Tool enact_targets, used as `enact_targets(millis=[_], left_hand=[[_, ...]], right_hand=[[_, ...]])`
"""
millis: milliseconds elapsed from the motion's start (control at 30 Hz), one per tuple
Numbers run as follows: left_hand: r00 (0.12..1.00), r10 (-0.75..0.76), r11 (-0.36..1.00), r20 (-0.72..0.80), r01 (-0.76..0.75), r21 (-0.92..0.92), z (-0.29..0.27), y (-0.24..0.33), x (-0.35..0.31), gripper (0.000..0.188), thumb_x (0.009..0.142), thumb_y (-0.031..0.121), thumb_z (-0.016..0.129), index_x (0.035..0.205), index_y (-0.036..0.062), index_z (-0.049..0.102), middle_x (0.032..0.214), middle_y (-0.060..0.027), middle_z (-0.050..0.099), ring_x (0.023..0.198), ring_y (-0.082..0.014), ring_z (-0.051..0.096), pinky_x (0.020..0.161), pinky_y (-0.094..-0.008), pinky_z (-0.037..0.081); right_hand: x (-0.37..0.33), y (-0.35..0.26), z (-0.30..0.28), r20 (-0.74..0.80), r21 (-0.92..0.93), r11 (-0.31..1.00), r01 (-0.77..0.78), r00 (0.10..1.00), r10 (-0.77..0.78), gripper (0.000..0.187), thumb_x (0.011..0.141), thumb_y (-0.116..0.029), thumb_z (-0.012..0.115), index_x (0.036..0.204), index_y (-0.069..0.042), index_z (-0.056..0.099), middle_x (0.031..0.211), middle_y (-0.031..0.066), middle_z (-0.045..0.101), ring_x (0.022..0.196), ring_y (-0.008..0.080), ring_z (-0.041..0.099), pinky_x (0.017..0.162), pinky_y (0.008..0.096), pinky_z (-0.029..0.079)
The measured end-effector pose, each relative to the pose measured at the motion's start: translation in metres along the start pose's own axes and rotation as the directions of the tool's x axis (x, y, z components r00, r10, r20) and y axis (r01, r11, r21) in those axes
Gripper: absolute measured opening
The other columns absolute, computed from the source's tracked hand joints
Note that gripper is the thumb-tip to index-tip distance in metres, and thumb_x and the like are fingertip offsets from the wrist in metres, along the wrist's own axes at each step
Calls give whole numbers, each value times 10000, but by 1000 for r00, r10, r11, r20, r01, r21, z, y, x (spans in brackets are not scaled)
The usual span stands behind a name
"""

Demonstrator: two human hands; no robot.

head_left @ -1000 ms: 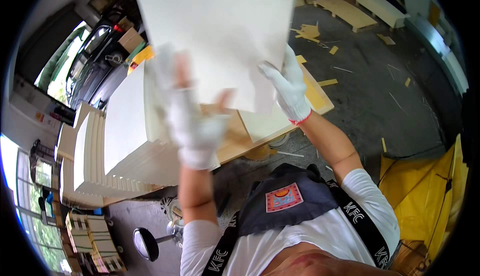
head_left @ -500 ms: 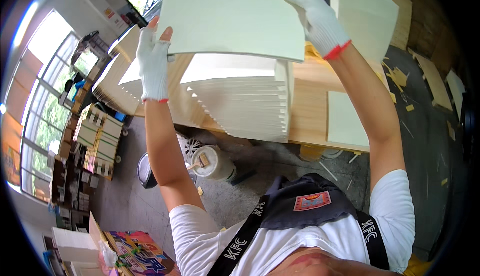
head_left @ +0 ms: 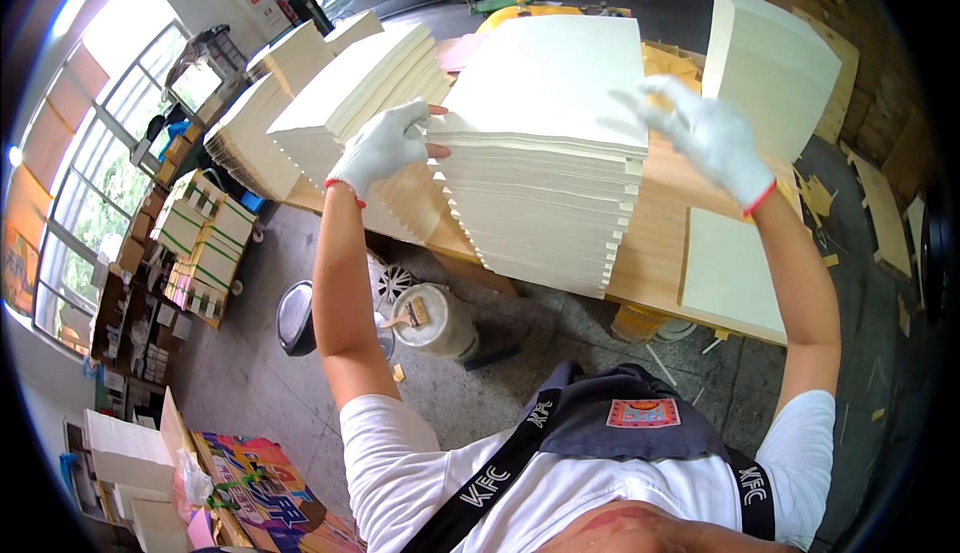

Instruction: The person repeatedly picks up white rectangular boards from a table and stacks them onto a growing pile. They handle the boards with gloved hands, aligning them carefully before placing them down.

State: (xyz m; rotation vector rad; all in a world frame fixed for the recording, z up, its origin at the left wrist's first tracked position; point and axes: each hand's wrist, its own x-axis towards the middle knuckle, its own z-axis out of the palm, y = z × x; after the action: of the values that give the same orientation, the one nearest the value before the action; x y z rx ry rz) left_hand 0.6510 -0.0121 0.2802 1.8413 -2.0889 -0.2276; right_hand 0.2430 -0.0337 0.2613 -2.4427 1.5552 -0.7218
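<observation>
stack point(head_left: 540, 198) at twelve o'clock: left hand point(head_left: 385, 148) half curled, fingertips at its eight-o'clock corner; right hand point(head_left: 708, 140) blurred, fingers spread, empty, by its three-o'clock edge.

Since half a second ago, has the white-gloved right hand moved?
Yes: the right hand moved lower in view against the tall white upper-right stack.

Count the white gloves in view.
2: one on the left hand, at the left edge of the central white stack; one on the right hand, beside that stack's right edge. No others show.
</observation>
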Motion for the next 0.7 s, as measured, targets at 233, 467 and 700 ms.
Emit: enact_targets(millis=[233, 467, 700], left_hand=[[998, 57, 936, 33, -42, -349, 8, -19, 16, 427, 792, 0, 774, 1210, 27, 687, 732, 23, 528, 796, -102, 661, 744, -257, 504], [1000, -17, 929, 4, 17, -371, 9, -5, 10, 362, 794, -66, 733, 1153, -38, 702, 693, 70, 380, 765, -62, 602, 771, -252, 527], [999, 41, 926, 14, -32, -375, 9, -18, 13, 353, 796, -40, 758, 1145, -21, 713, 801, 14, 608, 757, -58, 602, 727, -227, 506]], right_hand=[[-37, -34, 31, -182, -188, 955, 227, 948, -261, 541, 915, -534, 621, 1359, -223, 614, 778, 106, 666, 712, 270, 658, 672, 380, 533], [-36, -32, 40, -264, -169, 939, 299, 904, -336, 425, 918, -397, 659, 1298, -207, 660, 819, 87, 684, 697, 237, 654, 624, 343, 517], [-36, -30, 44, -293, -204, 923, 326, 880, -375, 418, 884, -333, 705, 1282, -216, 659, 821, 69, 683, 698, 234, 651, 609, 344, 504]])
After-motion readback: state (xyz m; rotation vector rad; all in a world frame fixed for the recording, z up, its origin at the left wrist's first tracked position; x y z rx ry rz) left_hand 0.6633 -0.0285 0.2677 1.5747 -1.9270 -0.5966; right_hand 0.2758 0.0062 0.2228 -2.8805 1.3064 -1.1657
